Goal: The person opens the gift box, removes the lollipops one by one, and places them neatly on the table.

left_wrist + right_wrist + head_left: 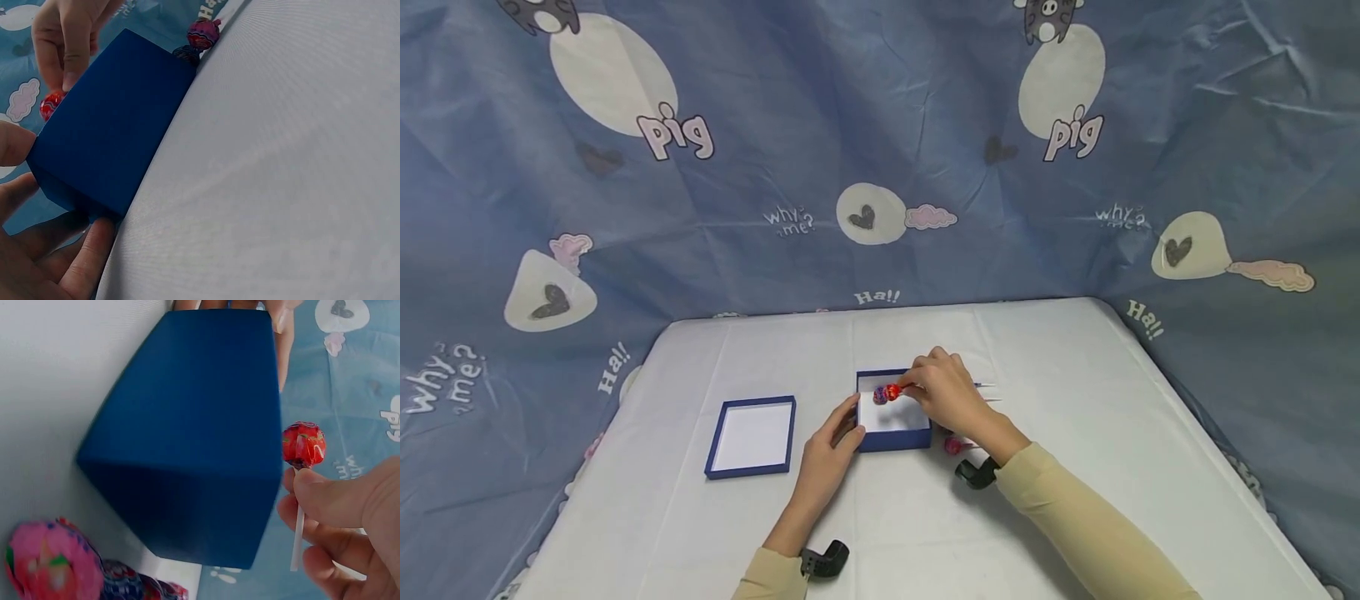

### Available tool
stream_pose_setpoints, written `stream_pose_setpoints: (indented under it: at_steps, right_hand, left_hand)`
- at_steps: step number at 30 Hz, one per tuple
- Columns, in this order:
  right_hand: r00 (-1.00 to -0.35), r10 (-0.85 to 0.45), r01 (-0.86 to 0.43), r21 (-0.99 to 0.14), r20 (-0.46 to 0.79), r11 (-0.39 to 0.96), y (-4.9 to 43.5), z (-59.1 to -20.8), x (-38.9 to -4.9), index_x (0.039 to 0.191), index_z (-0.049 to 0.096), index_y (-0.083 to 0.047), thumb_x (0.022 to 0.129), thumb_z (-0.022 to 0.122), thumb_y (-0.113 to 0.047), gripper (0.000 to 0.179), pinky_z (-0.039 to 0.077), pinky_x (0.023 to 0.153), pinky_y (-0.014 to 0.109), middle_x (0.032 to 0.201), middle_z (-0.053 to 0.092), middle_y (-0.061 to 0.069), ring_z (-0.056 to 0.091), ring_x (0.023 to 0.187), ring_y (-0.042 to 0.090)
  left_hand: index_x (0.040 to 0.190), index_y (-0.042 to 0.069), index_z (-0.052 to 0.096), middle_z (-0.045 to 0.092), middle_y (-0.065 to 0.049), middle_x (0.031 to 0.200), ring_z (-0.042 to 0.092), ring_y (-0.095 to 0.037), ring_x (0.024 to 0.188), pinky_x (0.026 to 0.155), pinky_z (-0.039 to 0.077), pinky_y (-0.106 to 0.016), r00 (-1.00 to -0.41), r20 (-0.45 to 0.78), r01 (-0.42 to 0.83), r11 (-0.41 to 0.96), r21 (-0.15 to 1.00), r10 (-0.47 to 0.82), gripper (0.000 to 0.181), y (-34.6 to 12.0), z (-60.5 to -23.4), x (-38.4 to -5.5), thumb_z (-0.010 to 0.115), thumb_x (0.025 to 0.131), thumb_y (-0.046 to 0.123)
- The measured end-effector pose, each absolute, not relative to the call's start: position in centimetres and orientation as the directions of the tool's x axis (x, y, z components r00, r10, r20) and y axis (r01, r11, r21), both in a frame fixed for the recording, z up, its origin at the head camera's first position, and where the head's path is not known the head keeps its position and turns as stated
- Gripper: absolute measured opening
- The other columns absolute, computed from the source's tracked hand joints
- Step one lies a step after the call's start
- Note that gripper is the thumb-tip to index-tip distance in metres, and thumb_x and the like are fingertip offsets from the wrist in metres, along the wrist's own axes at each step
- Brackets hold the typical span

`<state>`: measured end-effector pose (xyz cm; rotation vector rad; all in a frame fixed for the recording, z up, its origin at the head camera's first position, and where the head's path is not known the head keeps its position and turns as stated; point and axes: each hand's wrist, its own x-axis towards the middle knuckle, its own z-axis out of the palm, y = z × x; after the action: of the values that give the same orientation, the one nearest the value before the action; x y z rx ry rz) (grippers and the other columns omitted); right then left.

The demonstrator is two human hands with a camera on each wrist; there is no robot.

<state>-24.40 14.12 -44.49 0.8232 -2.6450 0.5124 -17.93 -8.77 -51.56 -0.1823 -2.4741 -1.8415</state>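
A blue box (pixel 895 440) with a white inside stands without its lid on the table. My left hand (pixel 827 462) grips its left front corner, thumb at the rim and fingers along the side. Above the box, my right hand (pixel 951 396) pinches the white stick of a red lollipop (pixel 304 444) between thumb and fingers. A purple-blue lollipop (pixel 880 396) shows beside the red one, over the box's white floor in the head view. Right of the box lies a pink lollipop (pixel 953 446), with more dark-wrapped lollipops (pixel 122 580) close by.
The blue-rimmed lid (pixel 749 473) lies at the left, its white inside facing up. White lollipop sticks (pixel 987 398) poke out past my right hand. A white cloth covers the table (pixel 910 533), and a blue printed curtain (pixel 760 275) hangs behind it.
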Motion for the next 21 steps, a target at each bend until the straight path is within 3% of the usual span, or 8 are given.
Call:
stream_pose_setpoints:
  at_steps: [15,21]
  right_hand:
    - [-0.792,-0.456,-0.581,-0.271,0.405,0.768,16.2,-43.7,-24.1,0.094,0.082,-0.022,0.084,0.083,-0.013,0.014,0.037,0.065,0.031,0.086,0.07,-0.009,0.047,0.078,0.014]
    - [-0.804,-0.441,-0.563,-0.274,0.398,0.78,17.0,-43.3,-24.2,0.093,0.082,-0.022,0.083,0.084,-0.011,0.015,0.039,0.067,0.033,0.086,0.07,-0.009,0.048,0.079,0.014]
  left_hand:
    - [0.148,0.03,0.052,0.052,0.005,0.147,0.051,-0.015,0.134,0.11,0.042,-0.025,-0.991,0.125,0.136,0.284,0.949,0.055,0.05,-8.7,-51.9,-18.0,0.064,0.1,0.023]
    - [0.147,0.028,0.053,0.053,-0.003,0.147,0.05,-0.021,0.135,0.112,0.041,-0.027,-0.986,0.159,0.167,0.271,0.948,0.054,0.05,-8.6,-51.4,-18.0,0.064,0.1,0.018]
